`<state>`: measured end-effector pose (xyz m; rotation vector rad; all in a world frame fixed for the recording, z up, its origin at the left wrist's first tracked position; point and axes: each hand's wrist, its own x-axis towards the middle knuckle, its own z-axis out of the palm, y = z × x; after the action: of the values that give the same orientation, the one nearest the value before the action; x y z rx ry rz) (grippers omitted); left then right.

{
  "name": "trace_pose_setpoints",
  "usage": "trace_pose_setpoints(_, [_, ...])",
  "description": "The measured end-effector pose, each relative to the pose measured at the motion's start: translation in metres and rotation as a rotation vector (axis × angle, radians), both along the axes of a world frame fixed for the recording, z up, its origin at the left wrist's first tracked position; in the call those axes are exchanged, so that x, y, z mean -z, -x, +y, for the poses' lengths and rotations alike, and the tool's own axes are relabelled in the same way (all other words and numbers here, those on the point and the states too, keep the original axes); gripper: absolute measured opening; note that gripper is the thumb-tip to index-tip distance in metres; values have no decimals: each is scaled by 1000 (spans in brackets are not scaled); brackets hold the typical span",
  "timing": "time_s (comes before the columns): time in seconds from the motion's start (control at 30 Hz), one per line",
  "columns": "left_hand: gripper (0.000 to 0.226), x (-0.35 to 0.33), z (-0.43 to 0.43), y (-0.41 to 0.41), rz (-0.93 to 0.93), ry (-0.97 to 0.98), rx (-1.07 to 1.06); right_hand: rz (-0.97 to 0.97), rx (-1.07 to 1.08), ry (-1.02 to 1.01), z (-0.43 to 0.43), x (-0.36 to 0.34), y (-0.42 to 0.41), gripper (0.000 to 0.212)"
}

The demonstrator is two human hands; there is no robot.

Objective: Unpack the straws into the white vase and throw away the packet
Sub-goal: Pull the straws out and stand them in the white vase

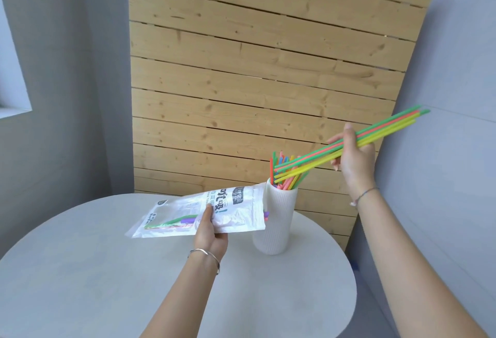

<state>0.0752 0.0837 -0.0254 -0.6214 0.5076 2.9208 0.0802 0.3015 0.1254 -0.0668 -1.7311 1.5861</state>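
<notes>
A ribbed white vase (276, 227) stands on the round table at the right, with several coloured straws upright in it. My right hand (354, 155) grips a bundle of green, pink and yellow straws (386, 128), slanted, with their lower ends just above the vase's mouth. My left hand (210, 230) holds the clear printed packet (233, 211) above the table, its open end touching the vase. A few straws (171, 223) still lie inside the packet.
The round grey table (107, 270) fills the lower view. A wooden slatted panel (255, 69) rises behind it, with grey walls on both sides and a window recess (10, 69) at the far left.
</notes>
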Motion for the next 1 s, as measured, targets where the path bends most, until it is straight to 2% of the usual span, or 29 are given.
trace_pose_setpoints(0.13, [22, -1, 8, 1, -7, 11, -7, 36, 28, -96, 5, -8, 8, 51])
trace_pose_setpoints(0.3, [9, 0, 9, 4, 1, 27, -16, -65, 11, -246, 5, 3, 22, 50])
trace_pose_setpoints(0.47, [9, 1, 6, 6, 2, 27, -21, -102, 17, -382, 0, 11, 33, 48])
trace_pose_setpoints(0.6, [9, 1, 4, 7, -2, 29, -26, -263, 10, -607, -9, 17, 43, 46])
trace_pose_setpoints(0.7, [9, 3, 4, 7, -6, 21, -12, -421, 3, -770, -14, 23, 51, 35])
trace_pose_setpoints(0.8, [12, 3, 3, 6, 4, 8, -12, -382, -106, -630, -17, 19, 54, 32])
trace_pose_setpoints(0.87, [19, 2, 2, 6, 9, 8, -21, -272, -67, -512, -19, 15, 52, 36])
trace_pose_setpoints(0.93, [17, 2, 2, 7, 18, 14, -20, -256, -88, -546, -23, 16, 49, 39])
trace_pose_setpoints(1.0, [12, 2, 2, 7, 25, 10, -9, -354, -192, -670, -26, 24, 48, 39])
